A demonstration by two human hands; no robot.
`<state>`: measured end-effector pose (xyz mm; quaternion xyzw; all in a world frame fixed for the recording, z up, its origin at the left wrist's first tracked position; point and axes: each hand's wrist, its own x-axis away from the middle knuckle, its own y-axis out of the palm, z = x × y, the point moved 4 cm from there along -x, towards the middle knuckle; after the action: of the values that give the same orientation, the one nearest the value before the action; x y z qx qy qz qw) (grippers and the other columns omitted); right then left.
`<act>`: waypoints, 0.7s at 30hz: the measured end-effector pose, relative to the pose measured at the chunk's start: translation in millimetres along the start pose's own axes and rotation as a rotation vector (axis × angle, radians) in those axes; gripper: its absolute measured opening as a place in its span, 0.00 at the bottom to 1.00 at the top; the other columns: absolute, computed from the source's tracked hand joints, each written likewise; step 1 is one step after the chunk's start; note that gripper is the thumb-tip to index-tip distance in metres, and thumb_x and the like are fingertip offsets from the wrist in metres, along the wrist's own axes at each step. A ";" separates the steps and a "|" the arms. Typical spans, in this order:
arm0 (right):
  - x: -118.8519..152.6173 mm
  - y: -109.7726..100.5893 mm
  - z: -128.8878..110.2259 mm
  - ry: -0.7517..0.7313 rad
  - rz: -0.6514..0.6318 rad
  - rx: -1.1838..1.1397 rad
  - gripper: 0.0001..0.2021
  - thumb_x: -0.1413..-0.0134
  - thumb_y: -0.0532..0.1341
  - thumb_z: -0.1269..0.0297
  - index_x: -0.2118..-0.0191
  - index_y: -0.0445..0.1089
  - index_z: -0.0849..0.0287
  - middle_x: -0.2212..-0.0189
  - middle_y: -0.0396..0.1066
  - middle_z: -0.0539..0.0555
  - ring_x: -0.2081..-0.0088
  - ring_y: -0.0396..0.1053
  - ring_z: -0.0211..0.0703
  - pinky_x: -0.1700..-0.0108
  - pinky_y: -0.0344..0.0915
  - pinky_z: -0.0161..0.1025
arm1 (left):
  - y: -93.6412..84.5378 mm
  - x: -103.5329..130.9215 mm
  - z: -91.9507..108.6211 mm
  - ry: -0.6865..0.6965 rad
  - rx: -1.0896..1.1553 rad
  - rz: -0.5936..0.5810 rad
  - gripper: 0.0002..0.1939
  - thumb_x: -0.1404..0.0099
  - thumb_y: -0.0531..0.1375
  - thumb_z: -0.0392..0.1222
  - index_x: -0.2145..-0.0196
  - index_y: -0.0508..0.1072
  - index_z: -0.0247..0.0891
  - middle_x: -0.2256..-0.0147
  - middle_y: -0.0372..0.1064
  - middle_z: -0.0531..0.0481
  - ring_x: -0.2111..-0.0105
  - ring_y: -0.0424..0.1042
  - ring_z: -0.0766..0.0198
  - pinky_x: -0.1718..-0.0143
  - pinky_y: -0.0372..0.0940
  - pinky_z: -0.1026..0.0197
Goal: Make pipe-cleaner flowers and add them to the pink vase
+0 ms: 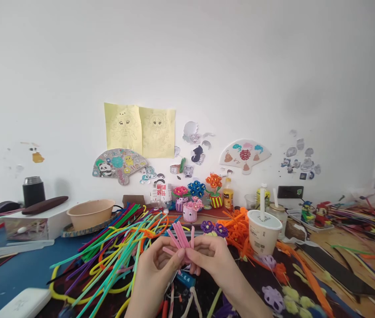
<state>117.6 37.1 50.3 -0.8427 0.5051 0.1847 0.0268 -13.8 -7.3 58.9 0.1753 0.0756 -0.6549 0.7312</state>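
The left hand and right hand meet, fingertips pinched on a bunch of pink stems, whose lower ends are mostly hidden. Below, the view cuts off both forearms. A heap of coloured stems obscures much of the blue tabletop; a white wall stands behind.

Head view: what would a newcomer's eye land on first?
Probably the pink strips bunched between the left hand and right hand, low centre. Next, the bright tangle of turquoise and yellow strands left of the hands. Then the two yellow sheets with drawings on the white wall above.
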 end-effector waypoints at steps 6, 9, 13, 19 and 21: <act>-0.6 -4.3 0.5 0.040 0.050 0.011 0.19 0.62 0.71 0.52 0.78 0.74 0.66 0.87 0.69 0.49 0.86 0.63 0.31 0.83 0.57 0.27 | -3.7 -2.2 -3.2 -0.005 0.034 -0.047 0.13 0.50 0.69 0.47 0.72 0.74 0.37 0.75 0.75 0.53 0.74 0.73 0.67 0.68 0.68 0.68; -1.0 -2.7 1.4 0.061 0.010 0.016 0.19 0.64 0.72 0.51 0.79 0.73 0.66 0.86 0.70 0.49 0.86 0.64 0.32 0.83 0.58 0.28 | -5.5 -3.4 -4.8 0.016 -0.021 -0.052 0.13 0.49 0.68 0.50 0.73 0.74 0.37 0.76 0.75 0.53 0.76 0.72 0.66 0.71 0.68 0.68; 0.5 -0.5 2.0 0.094 -0.041 0.032 0.20 0.67 0.73 0.51 0.80 0.73 0.65 0.84 0.71 0.50 0.86 0.64 0.32 0.84 0.57 0.28 | -6.7 -1.3 -6.1 0.006 -0.177 0.015 0.14 0.49 0.67 0.52 0.73 0.75 0.37 0.80 0.73 0.52 0.81 0.67 0.67 0.79 0.62 0.69; 3.8 0.9 12.8 0.139 -0.125 0.194 0.22 0.60 0.68 0.45 0.78 0.73 0.63 0.82 0.70 0.50 0.84 0.63 0.31 0.82 0.58 0.29 | -2.1 1.5 -3.3 0.006 -0.303 0.006 0.15 0.50 0.67 0.53 0.77 0.75 0.36 0.83 0.68 0.54 0.83 0.61 0.69 0.82 0.57 0.69; 4.9 2.1 17.2 0.150 -0.147 0.218 0.23 0.58 0.66 0.44 0.78 0.72 0.63 0.83 0.68 0.49 0.85 0.62 0.31 0.81 0.58 0.30 | -0.6 0.5 -3.3 -0.005 -0.330 -0.019 0.17 0.51 0.67 0.53 0.78 0.74 0.36 0.83 0.66 0.54 0.83 0.61 0.69 0.82 0.56 0.69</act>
<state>113.0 36.0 33.0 -0.8809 0.4595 0.0628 0.0941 -13.9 -6.6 55.6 0.0503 0.1819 -0.6411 0.7439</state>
